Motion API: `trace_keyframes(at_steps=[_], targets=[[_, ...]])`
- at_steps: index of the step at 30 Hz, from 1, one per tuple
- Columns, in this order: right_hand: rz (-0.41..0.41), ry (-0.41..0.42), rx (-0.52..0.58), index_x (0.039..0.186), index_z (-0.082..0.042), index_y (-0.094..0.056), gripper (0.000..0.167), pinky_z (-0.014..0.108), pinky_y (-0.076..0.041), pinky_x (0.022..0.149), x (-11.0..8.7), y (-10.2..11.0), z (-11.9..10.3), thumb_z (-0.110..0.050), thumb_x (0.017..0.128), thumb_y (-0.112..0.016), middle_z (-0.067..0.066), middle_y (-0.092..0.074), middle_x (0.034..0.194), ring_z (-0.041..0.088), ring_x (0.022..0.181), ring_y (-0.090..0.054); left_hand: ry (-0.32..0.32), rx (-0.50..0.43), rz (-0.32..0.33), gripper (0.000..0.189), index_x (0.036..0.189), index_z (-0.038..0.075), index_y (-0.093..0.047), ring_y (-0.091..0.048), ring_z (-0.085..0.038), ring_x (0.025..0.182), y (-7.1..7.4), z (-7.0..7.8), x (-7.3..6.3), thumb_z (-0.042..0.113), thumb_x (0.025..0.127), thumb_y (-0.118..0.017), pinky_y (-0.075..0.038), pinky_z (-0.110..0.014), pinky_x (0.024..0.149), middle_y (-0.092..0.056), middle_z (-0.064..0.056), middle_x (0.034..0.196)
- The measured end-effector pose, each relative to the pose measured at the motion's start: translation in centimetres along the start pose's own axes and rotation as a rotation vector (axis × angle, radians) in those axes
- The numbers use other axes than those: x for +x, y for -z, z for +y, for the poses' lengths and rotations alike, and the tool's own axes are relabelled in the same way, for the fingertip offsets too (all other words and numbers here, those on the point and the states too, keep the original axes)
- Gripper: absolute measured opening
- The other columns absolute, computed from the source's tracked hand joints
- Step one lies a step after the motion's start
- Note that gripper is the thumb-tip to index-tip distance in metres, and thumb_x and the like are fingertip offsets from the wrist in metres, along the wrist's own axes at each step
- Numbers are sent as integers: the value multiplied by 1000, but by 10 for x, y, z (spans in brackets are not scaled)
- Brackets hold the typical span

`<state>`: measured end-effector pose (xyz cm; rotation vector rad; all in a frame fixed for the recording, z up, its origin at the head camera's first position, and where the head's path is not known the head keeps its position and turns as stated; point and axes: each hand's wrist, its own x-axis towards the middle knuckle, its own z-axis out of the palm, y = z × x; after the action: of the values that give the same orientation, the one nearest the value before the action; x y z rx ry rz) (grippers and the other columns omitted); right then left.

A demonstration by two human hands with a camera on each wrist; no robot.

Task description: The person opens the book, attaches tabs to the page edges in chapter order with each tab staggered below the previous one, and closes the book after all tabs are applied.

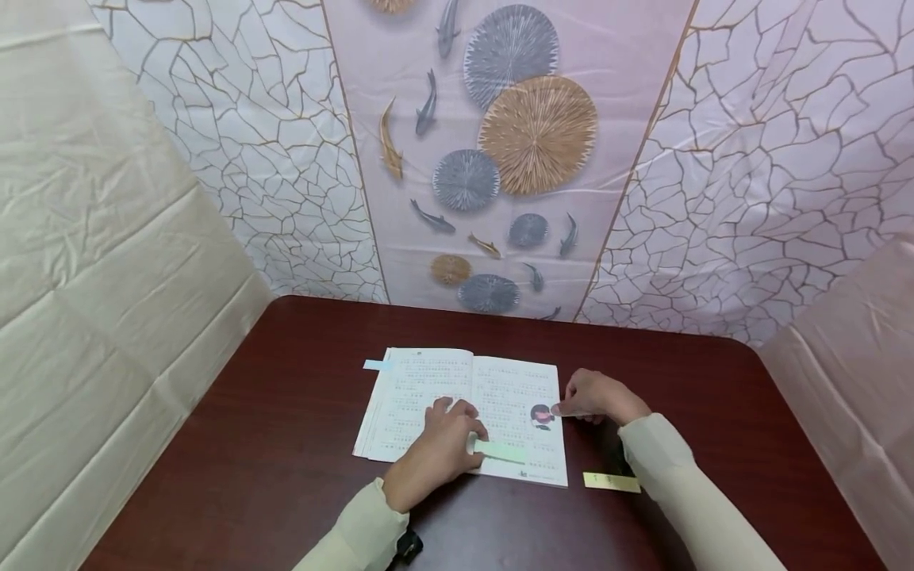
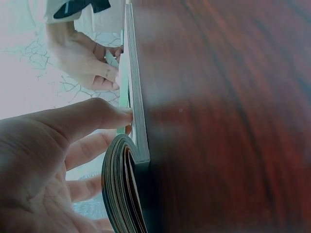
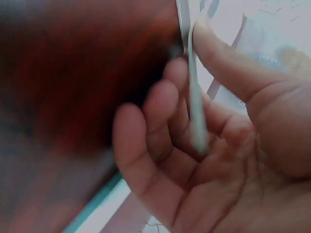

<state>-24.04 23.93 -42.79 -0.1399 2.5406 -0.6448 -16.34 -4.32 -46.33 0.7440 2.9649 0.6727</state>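
An open book point(image 1: 435, 381) with printed pages lies on the table. My left hand point(image 1: 443, 444) rests over its lower middle with spread, bent fingers. In the left wrist view the left thumb point(image 2: 109, 115) touches the lower page edge. A green paper strip point(image 1: 503, 452) lies across the right page, one end beside the left thumb and index finger. At the right page edge, my right hand point(image 1: 596, 396) pinches a thin pale strip point(image 3: 196, 107) between thumb and fingers, close to a round dark picture point(image 1: 540, 427) on the page. The strip runs back toward the palm.
A yellow strip point(image 1: 612, 482) with small marks lies on the dark wooden table point(image 1: 300, 444), right of the book. From the book's upper left edge sticks a light blue tab point(image 1: 374, 365). Patterned cloth point(image 1: 464, 238) hangs behind the table, pale cloth at both sides.
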Motion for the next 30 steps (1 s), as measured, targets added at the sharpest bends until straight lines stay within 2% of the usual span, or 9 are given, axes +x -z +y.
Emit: trace_keyframes(at_steps=[7,14,18,22,25,28,30], targets=[[-104,6,15,58,-17,-46,50,28,-34,52,7,12,1,-24,98,-77,-5,-36,55,10,52,-32,-8,-13,-2,14,93,19,-84,-50,-47,129,-1,1,2,20,82,-91,-38,-62,108,-67,-6,118],[-111,3,-30,61,-17,-51,47,28,-32,52,7,5,-2,-33,97,-77,-5,-38,56,10,52,-35,-2,-6,2,14,92,19,-84,-50,-46,128,-1,0,1,19,80,-92,-38,-61,107,-67,-5,117],[-97,6,-48,65,-15,-52,46,27,-33,52,6,2,2,-36,97,-77,-4,-41,57,10,52,-36,-27,-10,6,14,93,18,-84,-50,-46,129,0,1,1,19,82,-92,-37,-62,108,-67,-6,117],[-71,78,-33,70,-14,-53,41,27,-35,55,3,1,7,-32,101,-73,-3,-42,59,11,54,-38,-39,1,18,14,95,17,-84,-51,-44,127,1,2,0,20,83,-91,-38,-61,108,-67,-5,116],[-51,110,-2,68,-15,-48,44,28,-32,55,1,0,7,-28,103,-70,-4,-38,58,11,53,-33,-43,5,23,15,95,17,-84,-52,-42,125,2,2,-1,20,83,-91,-38,-60,106,-68,-6,116],[-16,103,-23,71,-13,-47,42,30,-32,56,-2,-4,6,-27,105,-67,-3,-38,60,12,54,-33,-46,3,23,15,95,16,-84,-53,-41,125,0,2,-1,19,83,-91,-38,-60,106,-69,-6,115],[31,69,-98,76,-10,-52,38,32,-35,59,-6,-8,2,-28,105,-66,2,-46,64,16,57,-39,-44,2,23,15,95,16,-85,-53,-40,124,-1,2,-1,19,83,-91,-39,-60,106,-69,-6,115]])
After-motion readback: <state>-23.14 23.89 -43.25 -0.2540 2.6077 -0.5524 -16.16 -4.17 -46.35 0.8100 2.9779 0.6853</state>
